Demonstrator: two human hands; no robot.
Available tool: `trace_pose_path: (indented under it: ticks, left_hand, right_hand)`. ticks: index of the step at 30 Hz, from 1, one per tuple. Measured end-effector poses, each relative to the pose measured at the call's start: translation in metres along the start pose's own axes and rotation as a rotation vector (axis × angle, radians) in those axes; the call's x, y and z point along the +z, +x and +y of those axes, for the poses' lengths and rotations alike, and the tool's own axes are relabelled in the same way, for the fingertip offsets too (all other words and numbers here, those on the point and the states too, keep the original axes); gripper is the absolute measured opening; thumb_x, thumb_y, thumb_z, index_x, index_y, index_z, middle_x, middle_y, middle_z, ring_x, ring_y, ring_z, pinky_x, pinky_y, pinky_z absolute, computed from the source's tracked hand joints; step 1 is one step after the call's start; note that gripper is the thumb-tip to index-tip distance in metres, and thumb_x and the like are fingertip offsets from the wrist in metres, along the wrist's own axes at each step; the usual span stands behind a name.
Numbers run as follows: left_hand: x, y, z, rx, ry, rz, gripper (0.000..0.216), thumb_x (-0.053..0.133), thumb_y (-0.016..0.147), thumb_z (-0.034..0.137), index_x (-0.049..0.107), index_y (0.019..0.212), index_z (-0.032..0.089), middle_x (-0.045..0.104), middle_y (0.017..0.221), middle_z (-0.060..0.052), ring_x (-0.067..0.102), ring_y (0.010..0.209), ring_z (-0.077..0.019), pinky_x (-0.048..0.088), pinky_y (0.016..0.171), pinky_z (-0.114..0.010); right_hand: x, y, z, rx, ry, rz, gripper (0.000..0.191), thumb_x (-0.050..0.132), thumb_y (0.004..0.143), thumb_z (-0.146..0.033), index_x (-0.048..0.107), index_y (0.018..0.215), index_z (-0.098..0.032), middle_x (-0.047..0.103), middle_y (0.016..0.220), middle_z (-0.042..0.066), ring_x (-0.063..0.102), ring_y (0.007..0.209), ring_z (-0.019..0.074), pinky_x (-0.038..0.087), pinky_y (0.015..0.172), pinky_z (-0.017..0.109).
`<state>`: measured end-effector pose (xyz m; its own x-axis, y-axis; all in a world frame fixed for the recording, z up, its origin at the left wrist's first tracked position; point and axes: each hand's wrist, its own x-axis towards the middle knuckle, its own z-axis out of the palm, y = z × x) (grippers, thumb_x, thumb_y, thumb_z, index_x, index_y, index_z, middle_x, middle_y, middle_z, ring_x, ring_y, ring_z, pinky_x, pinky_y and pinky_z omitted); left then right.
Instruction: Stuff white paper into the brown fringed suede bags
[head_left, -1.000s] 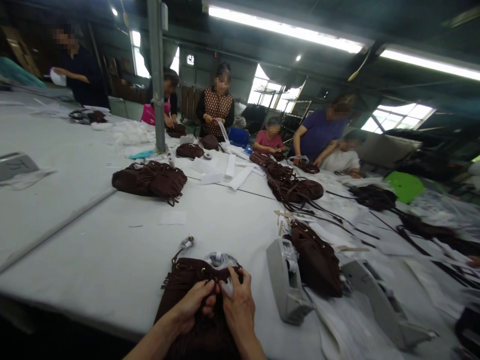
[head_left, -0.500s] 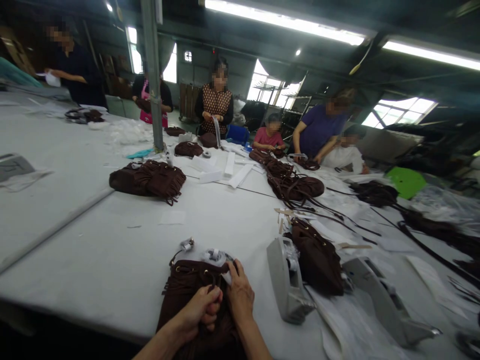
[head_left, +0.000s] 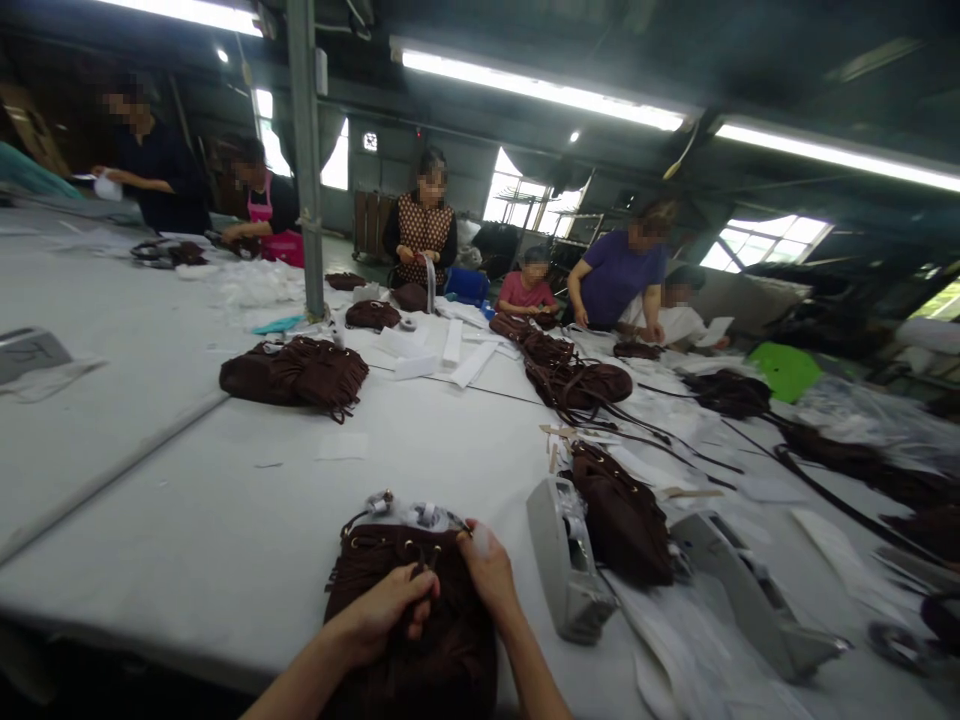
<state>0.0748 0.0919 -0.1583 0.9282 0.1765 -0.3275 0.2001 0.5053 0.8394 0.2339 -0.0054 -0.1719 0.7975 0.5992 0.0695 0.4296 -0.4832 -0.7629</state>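
Note:
A dark brown drawstring bag (head_left: 457, 640) with gold eyelets and a fringed left side lies in front of me at the table's near edge. My left hand (head_left: 401, 603) is closed over the bag's front, gripping a dark drawstring (head_left: 418, 568) just below the eyelets. At the top right corner, my right hand (head_left: 487, 565) pinches the bag's rim, with a bit of white wrapping by the fingers. Clear plastic wrapping (head_left: 427, 514) and a metal clasp lie along the bag's top edge.
Two grey tape dispensers (head_left: 566, 560) (head_left: 757, 590) stand at the right, with another brown bag (head_left: 619, 515) between them. A fringed brown bag (head_left: 296, 375) lies further back. Beyond a metal post (head_left: 306, 160), several people work around the white table (head_left: 187, 520).
My right hand's fingers have gone from spread over the bag's corner to pinching it. My left hand stays on the drawstring. Across the table, a person in pink has leaned down to the left.

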Motion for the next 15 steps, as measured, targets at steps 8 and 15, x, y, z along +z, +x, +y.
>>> trace_pose_path:
  ticks: [8,15]
  left_hand:
    - [-0.003,-0.010,0.040,0.103,0.354,0.036,0.010,0.063,0.073,0.024,0.061,0.068,0.016,0.056,0.067,0.003,0.047,0.067,-0.0146,0.034,0.067,-0.027]
    - [-0.006,-0.013,0.031,-0.042,0.000,0.126,0.034,0.048,0.087,0.046,0.064,0.082,0.016,0.066,0.084,-0.005,0.059,0.079,-0.0187,0.041,0.065,-0.027]
  right_hand:
    - [-0.021,0.053,-0.030,0.029,0.040,0.082,0.025,0.063,0.069,-0.042,0.065,0.068,-0.017,0.064,0.061,0.004,0.057,0.061,0.0177,0.037,0.059,0.026]
    - [-0.007,0.023,-0.050,0.126,0.331,0.033,0.039,0.049,0.078,-0.047,0.063,0.090,-0.013,0.068,0.072,0.006,0.056,0.053,0.0139,0.043,0.049,0.024]
